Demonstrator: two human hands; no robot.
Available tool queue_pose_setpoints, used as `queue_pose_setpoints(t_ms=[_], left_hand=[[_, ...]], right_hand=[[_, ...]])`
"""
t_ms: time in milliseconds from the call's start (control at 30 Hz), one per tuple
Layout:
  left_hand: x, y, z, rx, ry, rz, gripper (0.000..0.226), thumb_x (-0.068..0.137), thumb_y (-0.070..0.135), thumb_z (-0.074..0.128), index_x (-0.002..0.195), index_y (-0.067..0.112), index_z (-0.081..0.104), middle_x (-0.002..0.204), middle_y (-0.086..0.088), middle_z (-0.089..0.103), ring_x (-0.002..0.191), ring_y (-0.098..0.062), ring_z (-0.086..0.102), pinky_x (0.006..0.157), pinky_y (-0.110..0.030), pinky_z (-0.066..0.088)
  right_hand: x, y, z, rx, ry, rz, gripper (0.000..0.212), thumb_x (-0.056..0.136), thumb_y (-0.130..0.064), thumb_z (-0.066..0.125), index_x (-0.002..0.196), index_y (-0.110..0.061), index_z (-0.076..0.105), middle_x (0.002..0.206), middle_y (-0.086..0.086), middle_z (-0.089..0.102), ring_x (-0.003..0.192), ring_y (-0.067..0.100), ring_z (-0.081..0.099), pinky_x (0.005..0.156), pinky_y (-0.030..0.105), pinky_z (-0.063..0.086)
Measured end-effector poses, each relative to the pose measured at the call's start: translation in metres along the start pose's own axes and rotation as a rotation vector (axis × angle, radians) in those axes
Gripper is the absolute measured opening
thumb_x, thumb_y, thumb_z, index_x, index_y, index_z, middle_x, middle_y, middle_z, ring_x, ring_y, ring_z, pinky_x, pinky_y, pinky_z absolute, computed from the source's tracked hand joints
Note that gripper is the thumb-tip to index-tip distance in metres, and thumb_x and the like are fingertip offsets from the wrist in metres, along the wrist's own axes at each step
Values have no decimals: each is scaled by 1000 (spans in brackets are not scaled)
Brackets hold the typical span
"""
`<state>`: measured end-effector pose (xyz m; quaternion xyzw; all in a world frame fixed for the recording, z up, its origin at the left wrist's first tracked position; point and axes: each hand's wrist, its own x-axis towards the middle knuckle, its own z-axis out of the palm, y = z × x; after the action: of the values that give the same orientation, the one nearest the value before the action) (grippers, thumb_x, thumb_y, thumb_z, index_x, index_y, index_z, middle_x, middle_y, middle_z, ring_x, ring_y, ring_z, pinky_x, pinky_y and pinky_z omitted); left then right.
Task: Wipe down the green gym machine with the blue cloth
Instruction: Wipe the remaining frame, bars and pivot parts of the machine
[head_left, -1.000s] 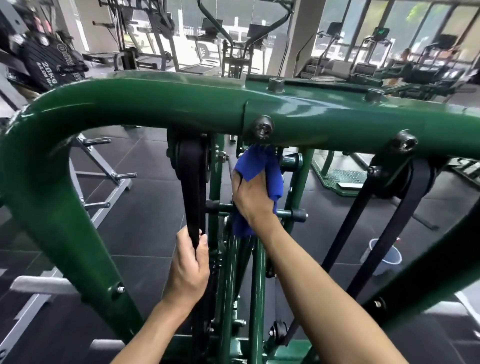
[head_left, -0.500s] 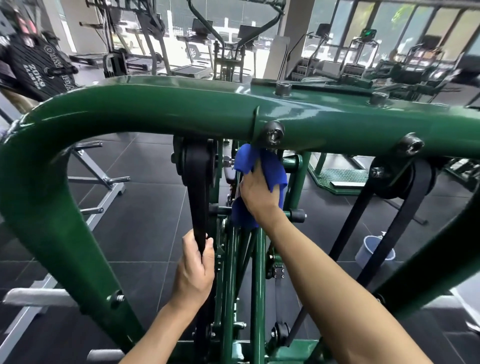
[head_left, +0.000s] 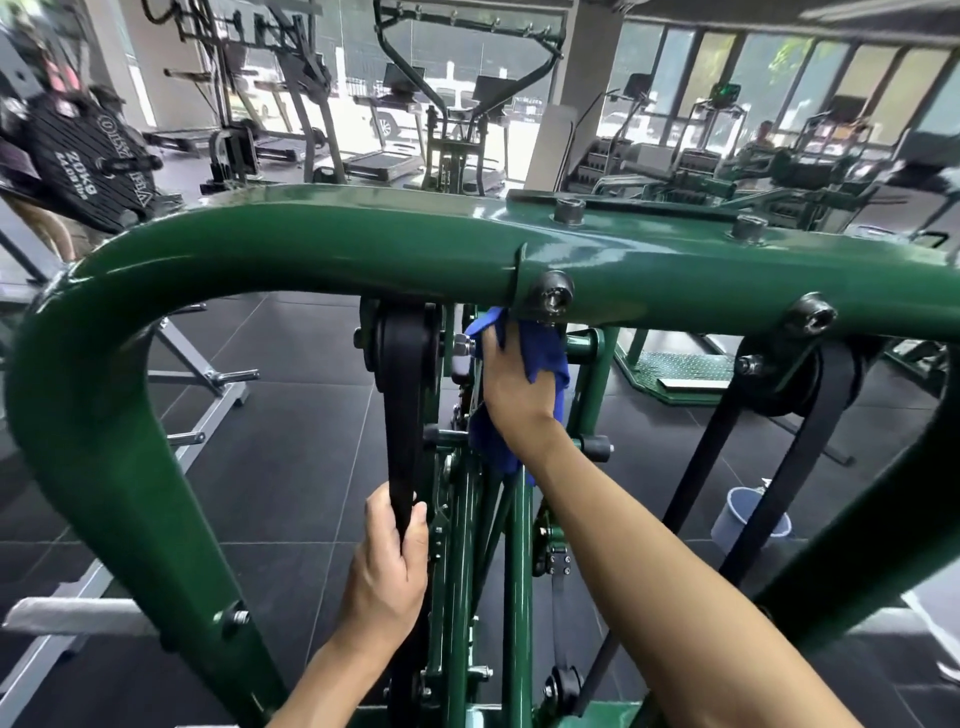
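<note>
- nearest, the left hand (head_left: 387, 566) is closed around the black belt (head_left: 405, 415) that drops from the pulley under the top tube.
- farther in, the right hand (head_left: 511, 387) clutches the blue cloth (head_left: 545, 358) against the green gym machine (head_left: 311, 244), just beneath its top tube; the inner uprights run vertically below that hand, which is nearer them.
- beyond, at the floor's right edge, a pale bucket (head_left: 748, 514); i cannot tell its contents.

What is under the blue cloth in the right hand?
The blue cloth is pressed by the right hand against an upright part of the green machine, just below the top tube. Green posts emerge beneath it; the surface being wiped is covered by cloth and hand.
</note>
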<state>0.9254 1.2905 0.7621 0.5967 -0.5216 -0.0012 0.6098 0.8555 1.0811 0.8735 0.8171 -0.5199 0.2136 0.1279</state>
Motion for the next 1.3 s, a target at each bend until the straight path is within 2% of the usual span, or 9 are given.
queue_pose_setpoints(t_ms=[133,267,367,533,633,800,1033,1200,1300], left_hand=[[0,4,-5,-26,-43,-17,52,109,52,35,122,4,48,75,12,50,66,-3,55,57,-11,44],[1,0,-5,-27,-67,-64,42,103,37,41,120,-1,49,78,17,52,71,5,59,62,-3,42],[0,3,-3,-36,-49,-72,33,102,37,41,122,12,46,84,17,57,81,12,61,68,0,41],[2,11,3,-48,-9,-60,41,106,52,39,121,14,44,88,19,55,89,16,59,72,3,41],[4,15,2,-63,1,-41,49,108,57,32,121,12,44,90,19,53,89,17,58,73,4,40],[4,15,2,-74,8,-34,49,109,55,31,120,9,44,90,20,51,85,15,57,72,4,39],[3,14,2,-76,7,-31,51,108,57,32,121,9,44,88,18,53,86,15,57,72,2,41],[2,10,2,-82,-2,-28,59,108,58,31,121,3,47,80,15,52,77,6,59,64,-3,43],[1,5,1,-81,-12,-14,61,108,57,31,121,0,47,79,13,52,76,0,58,62,-7,44]], right_hand=[[-11,16,13,193,25,-85,52,100,-6,44,150,-20,42,164,3,31,140,32,44,85,46,54],[-39,44,14,646,293,-235,33,99,2,45,122,-21,50,128,3,53,119,29,54,105,41,42],[-43,74,24,682,459,106,43,94,0,47,136,0,50,139,21,53,136,37,47,120,43,31],[-19,92,1,942,147,385,13,108,-17,40,112,-10,51,98,1,55,103,28,54,92,36,40],[0,95,-11,1279,30,430,13,111,-24,44,119,-24,53,110,-20,60,103,-1,60,88,14,42],[2,89,-13,1878,78,730,31,105,-32,52,93,-18,77,96,-2,75,80,10,71,73,21,58],[-36,66,-1,1755,195,960,22,100,-33,54,94,-20,71,89,-3,72,91,18,66,91,35,52],[-59,37,-7,1812,50,1042,36,96,-19,48,63,-24,34,46,-12,38,46,10,35,44,22,34],[-65,35,3,1527,27,907,17,87,-8,43,73,-16,36,59,-7,32,52,13,30,50,28,31]])
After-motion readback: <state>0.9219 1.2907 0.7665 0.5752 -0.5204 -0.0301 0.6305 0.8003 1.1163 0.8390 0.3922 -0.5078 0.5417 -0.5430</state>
